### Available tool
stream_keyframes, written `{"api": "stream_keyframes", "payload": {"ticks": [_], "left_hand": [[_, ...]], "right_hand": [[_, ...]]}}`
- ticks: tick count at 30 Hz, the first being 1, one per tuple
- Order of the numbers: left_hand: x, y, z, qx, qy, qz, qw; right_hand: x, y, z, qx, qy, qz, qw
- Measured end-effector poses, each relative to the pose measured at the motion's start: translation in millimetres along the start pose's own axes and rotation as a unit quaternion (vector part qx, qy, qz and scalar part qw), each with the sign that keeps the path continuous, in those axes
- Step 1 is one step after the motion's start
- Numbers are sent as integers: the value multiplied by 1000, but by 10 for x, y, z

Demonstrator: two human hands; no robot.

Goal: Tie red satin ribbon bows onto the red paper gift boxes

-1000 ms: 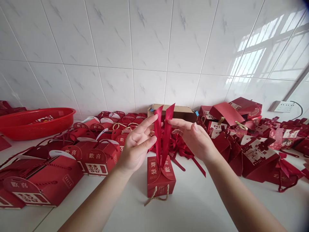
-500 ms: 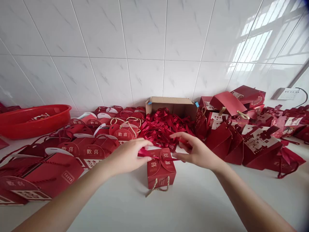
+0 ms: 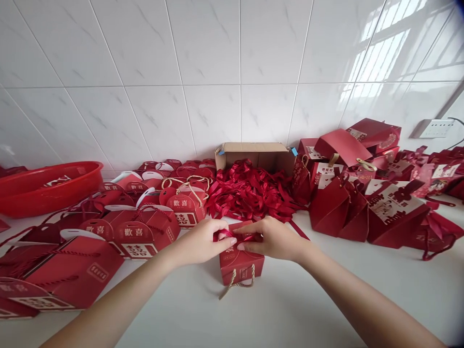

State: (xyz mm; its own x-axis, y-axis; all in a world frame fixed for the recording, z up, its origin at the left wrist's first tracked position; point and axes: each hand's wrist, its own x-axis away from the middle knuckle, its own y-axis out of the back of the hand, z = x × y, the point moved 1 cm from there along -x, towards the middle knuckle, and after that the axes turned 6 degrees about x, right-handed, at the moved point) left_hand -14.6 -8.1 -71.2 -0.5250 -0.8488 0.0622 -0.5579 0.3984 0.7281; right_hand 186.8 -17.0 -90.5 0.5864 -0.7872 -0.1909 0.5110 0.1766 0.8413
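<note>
A small red gift box (image 3: 240, 267) with rope handles (image 3: 235, 280) on its near side stands on the white tabletop. Across its top runs a dark red ribbon (image 3: 224, 234). My left hand (image 3: 201, 243) is closed, pinching the ribbon between thumb and fingers at the box's upper left. From the other side my right hand (image 3: 271, 240) reaches over the top, thumb and fingers drawn together on the ribbon. The fingertips of both hands almost meet and cover the middle of the ribbon, so whether a knot is there cannot be seen.
Behind the box, a cardboard carton (image 3: 255, 147) overflows with loose red ribbons (image 3: 250, 191). Rows of red gift boxes (image 3: 145, 227) fill the left, near a red plastic basin (image 3: 50, 193). More red boxes and bags (image 3: 337, 203) are piled at right. A tiled wall (image 3: 210, 53) rises behind.
My hands have come closer together over the box. My right hand has moved left and its fingers have closed on the ribbon. The view has shifted slightly.
</note>
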Motion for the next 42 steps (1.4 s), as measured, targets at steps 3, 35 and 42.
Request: {"api": "stream_keyframes", "payload": {"ticks": [3, 35, 42], "left_hand": [[-31, -64, 5, 33, -18, -6, 999], [-45, -300, 152, 4, -74, -155, 985], [-37, -325, 160, -33, -94, -176, 979]], "right_hand": [[7, 3, 16, 10, 3, -4, 1000], [-3, -77, 93, 79, -38, 5, 996], [18, -86, 70, 59, -34, 3, 998]]}}
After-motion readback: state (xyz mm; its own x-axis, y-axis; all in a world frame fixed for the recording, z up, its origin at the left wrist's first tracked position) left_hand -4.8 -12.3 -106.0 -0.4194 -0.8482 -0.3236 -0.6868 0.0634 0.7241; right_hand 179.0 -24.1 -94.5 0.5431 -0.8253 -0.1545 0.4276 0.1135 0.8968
